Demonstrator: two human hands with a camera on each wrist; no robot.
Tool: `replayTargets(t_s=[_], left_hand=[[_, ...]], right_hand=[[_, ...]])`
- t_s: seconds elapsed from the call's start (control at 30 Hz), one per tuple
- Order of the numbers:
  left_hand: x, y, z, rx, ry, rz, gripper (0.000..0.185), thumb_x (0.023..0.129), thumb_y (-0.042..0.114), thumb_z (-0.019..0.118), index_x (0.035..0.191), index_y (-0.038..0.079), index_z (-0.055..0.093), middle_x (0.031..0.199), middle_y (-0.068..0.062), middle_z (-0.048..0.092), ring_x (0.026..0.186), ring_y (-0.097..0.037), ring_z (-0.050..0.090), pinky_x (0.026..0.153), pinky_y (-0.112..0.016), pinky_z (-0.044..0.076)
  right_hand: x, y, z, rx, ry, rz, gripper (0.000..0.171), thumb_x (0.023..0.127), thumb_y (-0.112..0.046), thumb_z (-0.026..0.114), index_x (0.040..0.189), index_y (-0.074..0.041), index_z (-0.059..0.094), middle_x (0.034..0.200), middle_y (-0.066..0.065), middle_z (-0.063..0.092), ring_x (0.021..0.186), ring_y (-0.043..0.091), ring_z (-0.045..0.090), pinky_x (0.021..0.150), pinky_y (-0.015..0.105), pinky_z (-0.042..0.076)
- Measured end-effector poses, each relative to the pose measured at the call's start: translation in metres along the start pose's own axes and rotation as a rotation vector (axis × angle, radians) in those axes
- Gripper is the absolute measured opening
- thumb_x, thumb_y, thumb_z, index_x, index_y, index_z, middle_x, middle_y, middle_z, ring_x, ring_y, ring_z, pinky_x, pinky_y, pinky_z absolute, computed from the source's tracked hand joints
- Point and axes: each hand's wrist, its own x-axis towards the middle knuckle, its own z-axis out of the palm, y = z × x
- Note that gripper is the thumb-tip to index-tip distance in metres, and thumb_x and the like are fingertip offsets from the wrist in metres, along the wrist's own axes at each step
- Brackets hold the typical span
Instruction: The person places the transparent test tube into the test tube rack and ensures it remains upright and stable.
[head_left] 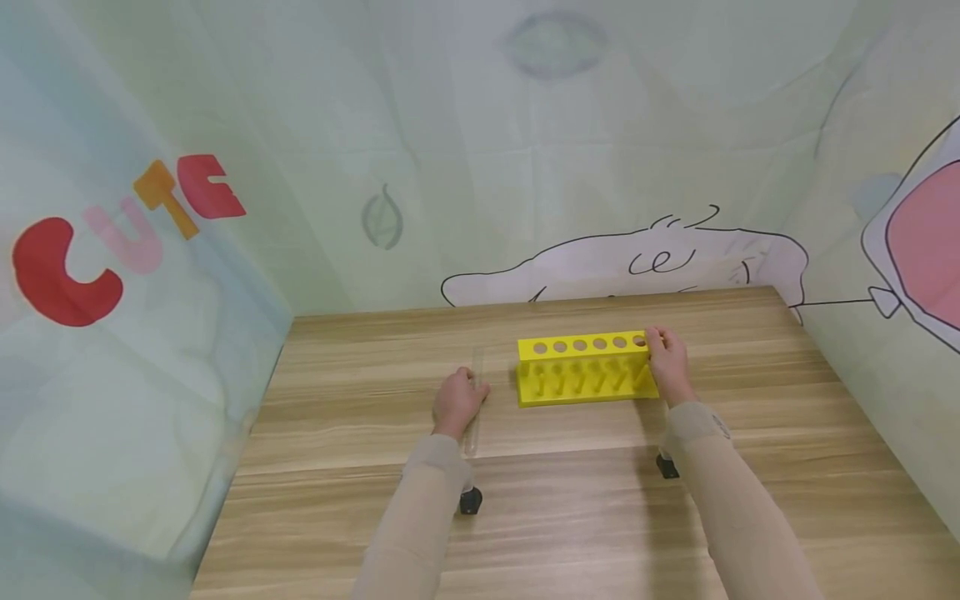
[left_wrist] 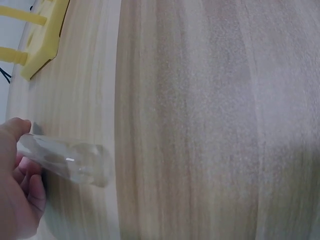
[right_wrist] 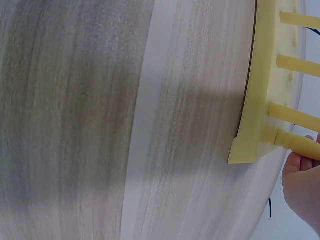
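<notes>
Printed cloth walls close in a wooden table (head_left: 570, 517) on three sides. From my remote seat I see the left hand (head_left: 457, 402) with its fingers curled round a clear glass test tube (left_wrist: 67, 161), held just above the boards left of the yellow rack (head_left: 585, 371), which stands toward the far edge. The right hand (head_left: 667, 362) grips the rack's right end, thumb on top. I judge the tube could slip or knock the rack's near corner, since glass gives poor purchase. Its outline nearly vanishes in the head view, and two small dark objects (head_left: 470, 500) beneath the forearms are too hidden to identify.
</notes>
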Motion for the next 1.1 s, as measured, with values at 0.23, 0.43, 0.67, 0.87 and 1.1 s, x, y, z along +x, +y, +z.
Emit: replayTargets(t_s=[0.23,0.43,0.67,0.87,1.1], left_hand=[[0.001,-0.001,-0.002,-0.002,-0.003,-0.021,0.041,0.081,0.039,0.057,0.110,0.009,0.055,0.101,-0.007,0.061,0.080,-0.020,0.057,0.063,-0.031,0.046],[0.000,-0.001,-0.006,-0.043,0.002,-0.017,0.036,0.081,0.036,0.058,0.103,0.008,0.057,0.084,-0.004,0.059,0.065,-0.016,0.052,0.051,-0.023,0.039],[-0.002,0.000,-0.011,-0.079,0.011,-0.006,0.034,0.081,0.035,0.058,0.103,0.009,0.058,0.087,-0.004,0.061,0.065,-0.015,0.053,0.052,-0.022,0.040],[-0.003,0.000,-0.013,-0.126,0.036,0.015,0.027,0.080,0.034,0.060,0.094,0.011,0.059,0.080,-0.001,0.062,0.061,-0.014,0.053,0.049,-0.021,0.038],[-0.003,0.000,-0.012,-0.158,0.076,0.069,0.024,0.081,0.033,0.060,0.089,0.010,0.060,0.074,0.001,0.059,0.058,-0.011,0.049,0.049,-0.020,0.037]], right_hand=[[0.001,0.001,0.002,0.001,0.002,0.000,0.049,0.092,-0.048,0.029,0.111,-0.007,0.045,0.109,0.007,0.050,0.087,0.014,0.038,0.075,0.023,0.035],[0.003,0.002,0.002,0.005,-0.002,0.007,0.045,0.093,-0.045,0.028,0.111,-0.008,0.044,0.116,0.011,0.049,0.092,0.016,0.038,0.077,0.024,0.035],[0.003,0.004,0.002,0.010,-0.005,0.006,0.047,0.091,-0.051,0.028,0.107,-0.010,0.045,0.117,0.011,0.048,0.091,0.016,0.038,0.076,0.024,0.035],[0.005,0.005,0.002,0.010,-0.006,0.013,0.047,0.092,-0.047,0.028,0.113,-0.008,0.044,0.119,0.012,0.048,0.094,0.017,0.038,0.077,0.025,0.034],[0.004,0.005,0.002,-0.004,0.003,-0.003,0.048,0.092,-0.047,0.028,0.113,-0.007,0.044,0.113,0.009,0.049,0.088,0.015,0.038,0.075,0.024,0.035]])
